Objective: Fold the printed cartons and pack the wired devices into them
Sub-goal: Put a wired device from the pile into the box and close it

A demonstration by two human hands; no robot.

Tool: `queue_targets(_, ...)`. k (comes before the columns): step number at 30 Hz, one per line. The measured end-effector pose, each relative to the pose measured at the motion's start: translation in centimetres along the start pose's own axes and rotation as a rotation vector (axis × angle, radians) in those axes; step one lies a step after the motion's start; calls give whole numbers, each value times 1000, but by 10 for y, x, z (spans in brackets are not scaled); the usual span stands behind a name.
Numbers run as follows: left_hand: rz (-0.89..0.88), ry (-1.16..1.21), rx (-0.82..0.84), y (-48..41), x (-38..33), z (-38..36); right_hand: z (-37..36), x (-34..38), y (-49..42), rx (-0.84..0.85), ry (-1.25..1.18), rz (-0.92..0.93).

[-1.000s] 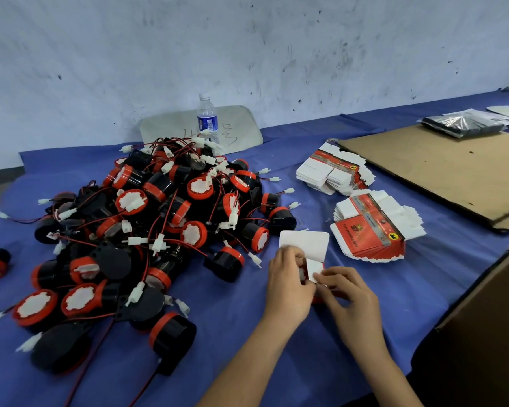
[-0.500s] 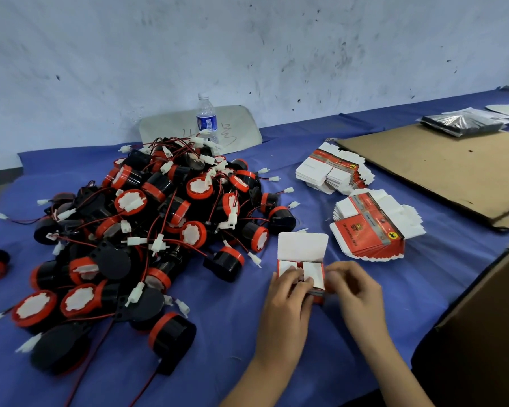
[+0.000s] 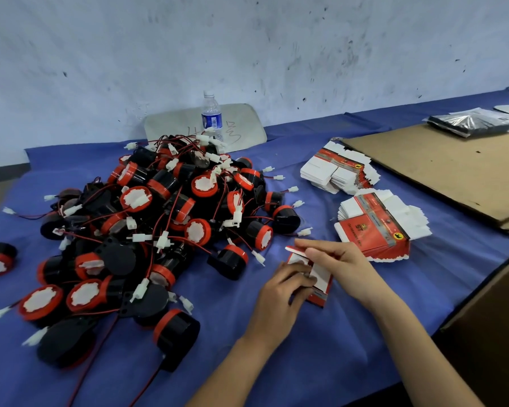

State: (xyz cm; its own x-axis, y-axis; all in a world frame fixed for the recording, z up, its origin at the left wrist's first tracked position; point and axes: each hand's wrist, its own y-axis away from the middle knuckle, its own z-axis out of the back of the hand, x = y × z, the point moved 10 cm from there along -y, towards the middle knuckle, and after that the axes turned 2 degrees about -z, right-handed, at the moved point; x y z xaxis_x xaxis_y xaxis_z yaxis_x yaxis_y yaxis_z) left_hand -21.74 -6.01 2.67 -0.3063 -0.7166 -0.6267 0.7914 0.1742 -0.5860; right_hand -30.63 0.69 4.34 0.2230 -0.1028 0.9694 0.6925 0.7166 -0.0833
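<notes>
The fingers [image 3: 301, 278] of the left hand [image 3: 282, 292] are curling round the near side of a small red-and-white printed card carton [image 3: 321, 286], gripping it just above the worktop [image 3: 276, 353]. The right hand [image 3: 347, 265] is reaching across from the other side, and its thumb and forefinger appear to be pinching the white end flap and bending it over.

To do this fold well, the left fingers should be squeezing only lightly, so the carton's walls are staying square and not collapsing. The right fingers should be pressing along the printed crease, not mid-panel, and tucking the flap fully before letting go.

The carton is lying between the two hands, tilted, its white inner face turned up towards the right fingers and its red side facing down.

Just left of the fingers, a black cylindrical device with a red rim [image 3: 229, 261] is resting at the edge of a heap of red-and-black wired devices [image 3: 165, 218]. Just beyond the right hand, a fanned stack of flat red-and-white cartons [image 3: 373, 233] is waiting, with a second flat stack [image 3: 335, 171] farther off.
</notes>
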Motion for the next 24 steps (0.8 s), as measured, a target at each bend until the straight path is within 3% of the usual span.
queue_targets(6,-8,16,-10,0,-4,1,10,-1,17,-273,319,128)
queue_targets(11,41,22,-127,4,-2,15,-1,-10,31,-274,258,183)
queue_targets(14,208,106,-278,9,18,32,-8,-12,35,-273,379,236)
queue_targets(24,518,418,-229,15,51,25,-11,-5,35,-318,524,287)
